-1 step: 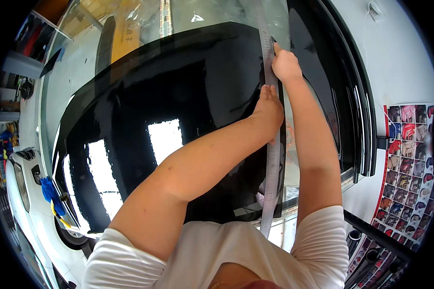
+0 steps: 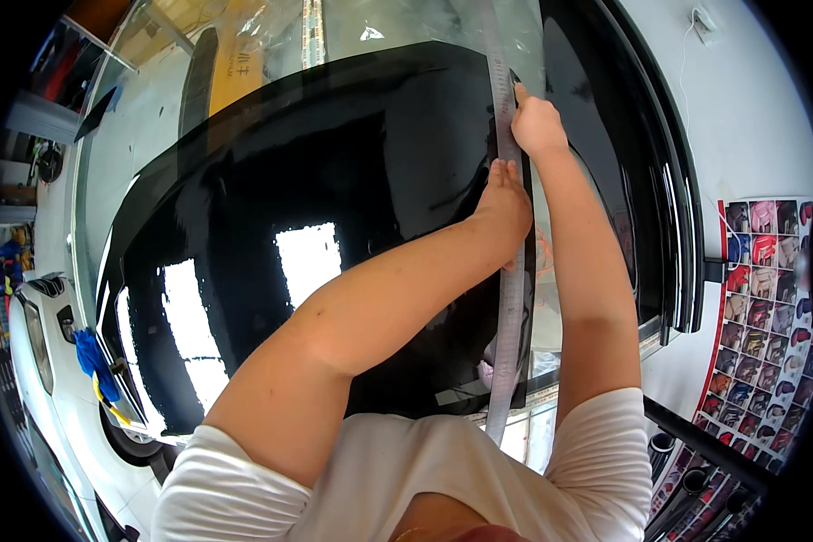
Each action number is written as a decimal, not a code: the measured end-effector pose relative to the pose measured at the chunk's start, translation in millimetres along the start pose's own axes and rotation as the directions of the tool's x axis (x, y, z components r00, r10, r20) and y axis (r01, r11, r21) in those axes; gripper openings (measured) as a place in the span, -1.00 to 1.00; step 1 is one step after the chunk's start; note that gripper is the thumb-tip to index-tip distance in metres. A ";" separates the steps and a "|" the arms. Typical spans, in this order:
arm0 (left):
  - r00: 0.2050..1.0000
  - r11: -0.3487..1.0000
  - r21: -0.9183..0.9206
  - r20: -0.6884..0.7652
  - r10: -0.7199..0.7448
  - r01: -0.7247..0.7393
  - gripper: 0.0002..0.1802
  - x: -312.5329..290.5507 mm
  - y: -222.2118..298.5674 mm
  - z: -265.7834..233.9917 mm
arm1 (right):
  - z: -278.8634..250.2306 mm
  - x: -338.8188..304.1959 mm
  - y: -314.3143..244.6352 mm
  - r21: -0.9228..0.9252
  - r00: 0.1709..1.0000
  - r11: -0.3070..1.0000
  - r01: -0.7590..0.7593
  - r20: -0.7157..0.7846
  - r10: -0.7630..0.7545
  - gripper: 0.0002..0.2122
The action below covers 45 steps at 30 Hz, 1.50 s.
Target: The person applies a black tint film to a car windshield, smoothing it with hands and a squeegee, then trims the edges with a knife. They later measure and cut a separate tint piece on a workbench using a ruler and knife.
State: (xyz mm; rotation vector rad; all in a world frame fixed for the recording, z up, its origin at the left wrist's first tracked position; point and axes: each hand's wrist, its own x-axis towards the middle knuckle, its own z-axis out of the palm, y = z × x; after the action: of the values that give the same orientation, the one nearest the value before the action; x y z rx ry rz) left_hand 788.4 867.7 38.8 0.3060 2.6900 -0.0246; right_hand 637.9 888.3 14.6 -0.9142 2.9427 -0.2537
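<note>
A glossy black sheet lies on a glass-topped table, with bright window reflections across it. Along its right side runs a long metal ruler, from near my body to the far edge. My left hand rests on the ruler about midway, fingers stretched forward and pressing it down. Farther off, just right of the ruler, my right hand is closed with a finger pointing ahead along the sheet's edge. Whatever its fingers hold is hidden from view.
Another black glossy panel with a curved rim stands at the right. A poster of small pictures hangs on the white wall. A white car and a blue cloth are at the left. A yellow box shows beneath the glass.
My right hand has shifted very slightly nearer along the ruler. My left hand and the ruler stay in place.
</note>
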 end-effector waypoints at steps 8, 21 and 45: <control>0.998 1.000 0.002 -0.062 0.018 -0.018 0.25 -1.9 -2.0 4.0 | 0.7 -36.7 13.1 0.006 0.994 0.996 0.091 -0.065 -0.090 -0.59; 0.956 0.989 -0.146 -0.294 -0.010 -0.035 0.28 -7.7 -10.5 28.6 | -6.8 -124.0 19.7 0.061 0.994 0.992 0.107 -0.041 -0.105 -0.62; 0.955 0.995 -0.094 -0.295 -0.045 0.018 0.20 4.6 -1.6 26.7 | -58.7 -499.9 6.5 -0.024 0.932 0.999 -0.029 0.360 0.036 -0.36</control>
State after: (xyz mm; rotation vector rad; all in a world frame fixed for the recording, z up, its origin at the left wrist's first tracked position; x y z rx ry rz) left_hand 795.1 865.4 12.6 0.2552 2.9829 0.1444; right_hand 1040.5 1185.1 70.7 -0.8115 2.6206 -0.0484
